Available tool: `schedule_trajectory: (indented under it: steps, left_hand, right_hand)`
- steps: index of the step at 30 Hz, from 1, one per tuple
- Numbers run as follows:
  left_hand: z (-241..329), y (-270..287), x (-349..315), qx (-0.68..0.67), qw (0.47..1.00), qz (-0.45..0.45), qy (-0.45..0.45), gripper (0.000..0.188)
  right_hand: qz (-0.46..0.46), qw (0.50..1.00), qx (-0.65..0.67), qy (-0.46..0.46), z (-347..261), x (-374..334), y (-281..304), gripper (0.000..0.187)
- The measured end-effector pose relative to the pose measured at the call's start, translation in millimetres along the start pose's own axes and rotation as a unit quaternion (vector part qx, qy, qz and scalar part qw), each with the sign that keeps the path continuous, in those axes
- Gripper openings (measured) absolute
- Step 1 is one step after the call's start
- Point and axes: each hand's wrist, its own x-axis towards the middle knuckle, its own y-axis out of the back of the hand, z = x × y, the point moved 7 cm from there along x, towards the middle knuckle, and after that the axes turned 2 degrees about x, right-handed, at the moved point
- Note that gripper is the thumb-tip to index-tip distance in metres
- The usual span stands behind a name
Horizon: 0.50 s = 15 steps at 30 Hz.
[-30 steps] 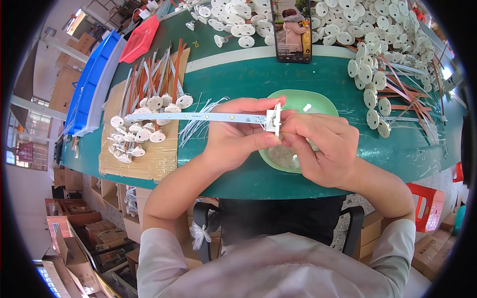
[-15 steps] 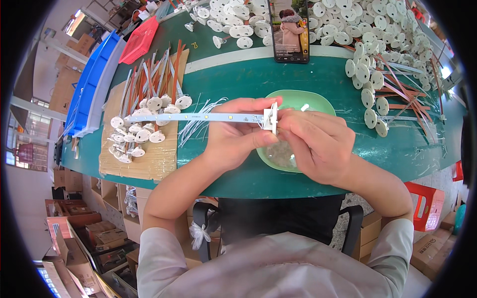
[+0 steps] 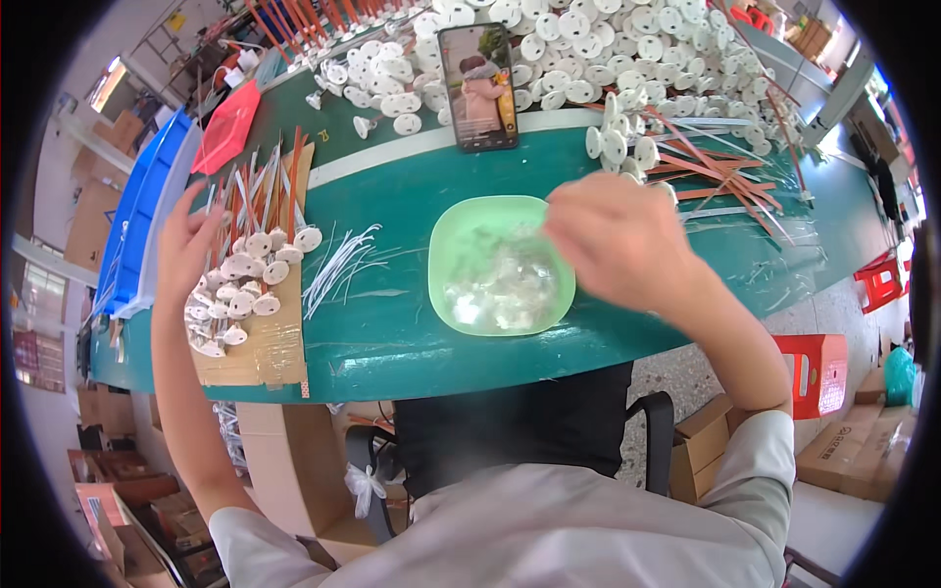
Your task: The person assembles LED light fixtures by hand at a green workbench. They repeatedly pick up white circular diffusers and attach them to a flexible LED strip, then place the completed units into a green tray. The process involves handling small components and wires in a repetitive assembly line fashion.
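At the left, my left hand (image 3: 186, 240) is beside a pile of LED strips with white round end caps (image 3: 240, 299), fingers apart; no held strip shows in it. The pile lies on a flat cardboard sheet (image 3: 279, 363). My right hand (image 3: 622, 240), slightly blurred, hovers at the right rim of a light green bowl (image 3: 441, 230). Its fingers are pinched together, and whatever they may hold is hidden. Inside the bowl lie small clear and whitish pieces (image 3: 510, 284). Between bowl and cardboard rests a bunch of thin white wires (image 3: 338, 269).
A phone (image 3: 478, 88) showing a picture stands at the back. Behind it spreads a large heap of white round caps (image 3: 627, 49), with brown and white strips (image 3: 720, 171) at the right. Blue bin (image 3: 142, 220) and red basket (image 3: 227, 122) stand far left. A red stool (image 3: 818, 372) is at lower right.
The LED strip held between both hands is no longer there. My left hand has gone left to the pile; my right hand has come away to the bowl's rim. The view has shifted right.
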Motion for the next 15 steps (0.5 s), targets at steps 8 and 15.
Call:
schedule_trajectory:
  steps: [8,15]
  left_hand:
    - [36.3,9.8,-24.5,0.353,0.929,0.106,-0.013,0.036]
    - [170.5,-43.1,-54.7,0.025,0.95,0.188,-0.247,0.019]
  right_hand:
    - [-0.046,0.943,-0.138,-0.299,120.3,-89.1,84.8,0.024]
    - [-0.062,0.948,-0.203,-0.239,80.7,-111.2,70.1,0.015]
